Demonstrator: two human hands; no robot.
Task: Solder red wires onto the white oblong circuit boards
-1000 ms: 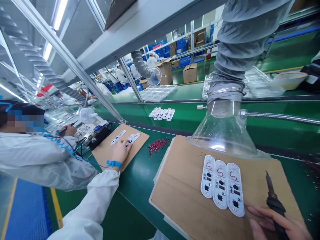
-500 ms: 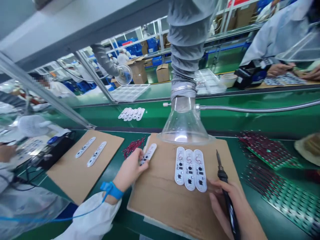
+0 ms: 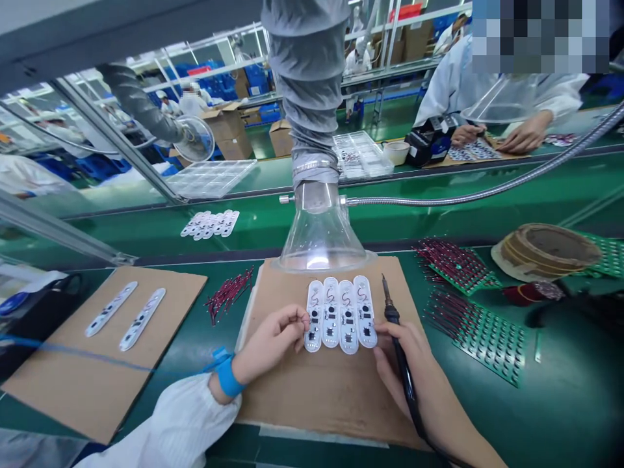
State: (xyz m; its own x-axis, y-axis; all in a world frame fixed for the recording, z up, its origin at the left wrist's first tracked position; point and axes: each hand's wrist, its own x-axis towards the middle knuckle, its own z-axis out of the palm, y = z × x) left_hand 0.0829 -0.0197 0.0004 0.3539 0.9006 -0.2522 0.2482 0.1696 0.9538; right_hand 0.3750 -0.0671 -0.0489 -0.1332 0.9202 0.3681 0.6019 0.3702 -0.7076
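Several white oblong circuit boards with rounded ends lie side by side on a brown cardboard sheet. Thin red wires show on their upper halves, dark chips lower down. My left hand, wearing a blue wrist strap, pinches the lower left edge of the leftmost board between curled fingers. In my right hand is a soldering iron, its tip pointing up and away from me. The thumb and index finger of that hand touch the right edge of the rightmost board.
A clear fume hood hangs just beyond the boards. Red wires lie left of the cardboard; green panels with wires and a round tan container are at right. Two boards rest on another cardboard. A co-worker's hands work opposite.
My left hand has brought a circuit board from the cardboard's upper left to the left end of the row. The right hand, still holding the soldering iron, now touches the row's right edge.
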